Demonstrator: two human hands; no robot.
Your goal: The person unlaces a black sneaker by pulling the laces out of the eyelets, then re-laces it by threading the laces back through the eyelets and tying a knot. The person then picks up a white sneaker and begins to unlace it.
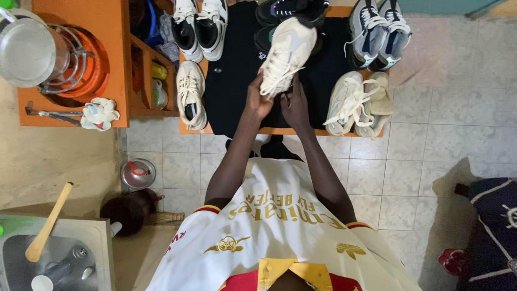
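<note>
Over the orange counter (280, 131), both hands are holding one cream sneaker (284, 54): left hand (257, 99) closing its grip on the heel, right hand (294, 105) closing beneath. Other pairs (362, 102) are already lying arranged on the black cloth (231, 75); this shoe is not yet placed.

No packages, labels, signs or screens show anywhere in view.

Matt cream mesh sneaker (285, 51) on black cloth (237, 70); glossy pale floor tiles (447, 108).
</note>
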